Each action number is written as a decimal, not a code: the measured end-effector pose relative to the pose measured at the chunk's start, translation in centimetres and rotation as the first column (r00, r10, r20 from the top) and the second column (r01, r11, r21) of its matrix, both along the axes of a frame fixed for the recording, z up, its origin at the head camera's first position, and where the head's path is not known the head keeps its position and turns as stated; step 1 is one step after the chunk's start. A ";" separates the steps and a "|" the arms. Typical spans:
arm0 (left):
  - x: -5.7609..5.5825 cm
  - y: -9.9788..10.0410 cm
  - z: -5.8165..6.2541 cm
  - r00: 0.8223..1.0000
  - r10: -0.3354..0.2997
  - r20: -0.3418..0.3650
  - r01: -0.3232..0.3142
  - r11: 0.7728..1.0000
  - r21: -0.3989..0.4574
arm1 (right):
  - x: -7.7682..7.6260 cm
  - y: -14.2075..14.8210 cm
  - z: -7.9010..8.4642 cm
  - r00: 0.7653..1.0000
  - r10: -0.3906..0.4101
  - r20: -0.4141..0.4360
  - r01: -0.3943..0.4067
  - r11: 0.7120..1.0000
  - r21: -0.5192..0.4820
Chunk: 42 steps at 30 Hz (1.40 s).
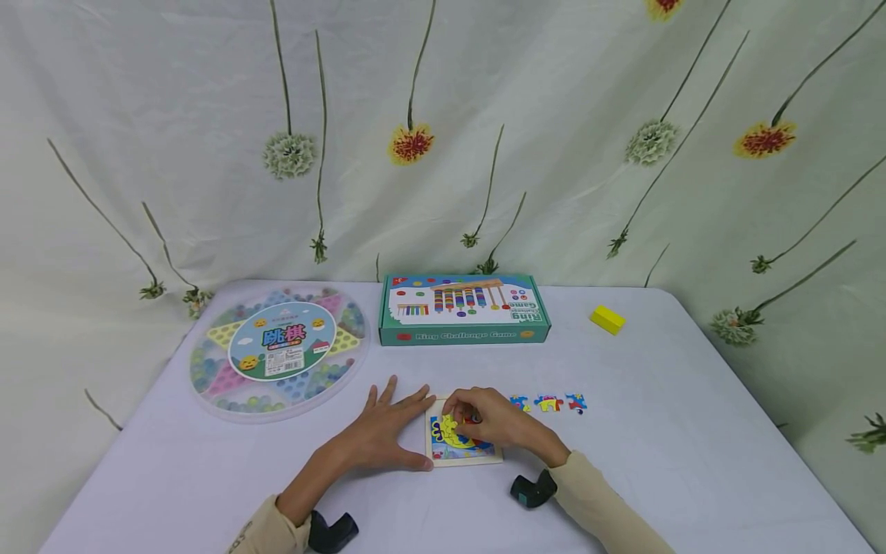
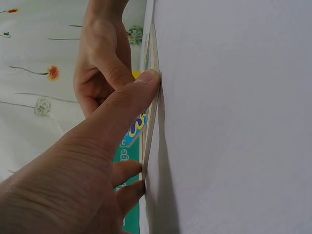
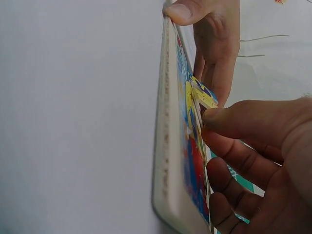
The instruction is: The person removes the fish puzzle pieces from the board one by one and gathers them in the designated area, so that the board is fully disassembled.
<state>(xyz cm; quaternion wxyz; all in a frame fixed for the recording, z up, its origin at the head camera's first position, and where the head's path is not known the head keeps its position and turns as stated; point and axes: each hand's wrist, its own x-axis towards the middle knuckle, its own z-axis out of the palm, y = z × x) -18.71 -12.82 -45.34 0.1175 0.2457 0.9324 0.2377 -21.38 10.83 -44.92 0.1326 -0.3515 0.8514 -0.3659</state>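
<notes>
A small jigsaw puzzle board (image 1: 467,454) with a pale wooden frame and a colourful picture lies on the table. My left hand (image 1: 377,435) spreads its fingers at the board's left side, thumb at the near corner and fingertips towards the far one. Over the picture, my right hand (image 1: 487,415) pinches a yellow and blue puzzle piece (image 3: 204,93) between thumb and fingers. That piece is tilted up from the board in the right wrist view. In the left wrist view the left thumb (image 2: 146,80) presses the frame's edge. The right fingers hide part of the picture.
Several loose puzzle pieces (image 1: 549,403) lie in a row right of the board. Behind stands a green Ring Challenge Game box (image 1: 464,336). A round Chinese checkers set (image 1: 280,346) lies at the left, a yellow block (image 1: 607,320) at the back right.
</notes>
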 end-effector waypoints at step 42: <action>-0.1 0.1 0.0 1.000 0.000 0.014 0.001 1.000 -0.024 | 0.1 0.9 0.5 0.999 -0.010 0.049 0.010 1.000 0.000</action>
